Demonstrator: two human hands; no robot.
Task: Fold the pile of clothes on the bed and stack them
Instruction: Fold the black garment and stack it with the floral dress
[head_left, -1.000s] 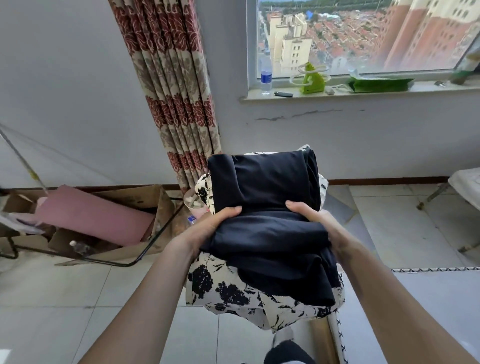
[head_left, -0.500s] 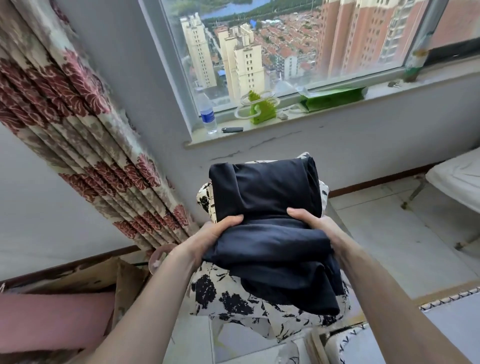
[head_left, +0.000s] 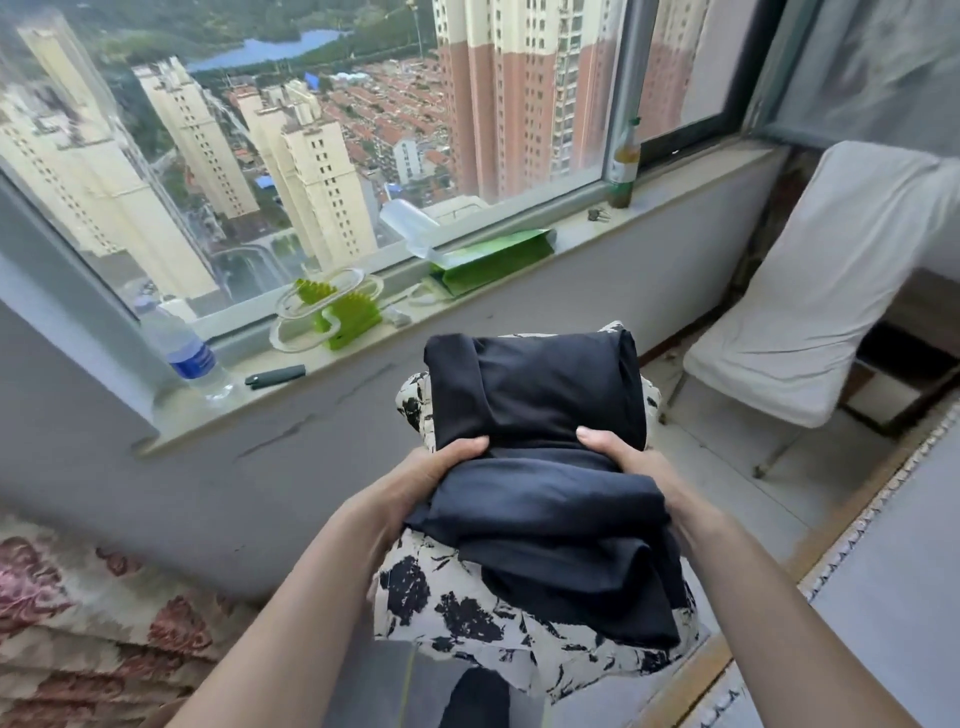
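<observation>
I hold a stack of folded clothes in the air in front of me. A folded black garment lies on top of a cream garment with black floral print. My left hand grips the stack's left side, thumb on the black cloth. My right hand grips the right side, thumb on top. The fingers of both hands are hidden under the stack. The bed's grey edge shows at the lower right.
A window sill ahead carries a water bottle, a green plastic rack, a green packet, a pen and a glass bottle. A white-covered chair stands at the right. A floral curtain lies at the lower left.
The view has swung right and up from the curtain and cardboard boxes toward the window and chair. Both hands keep the same grip on the stack.
</observation>
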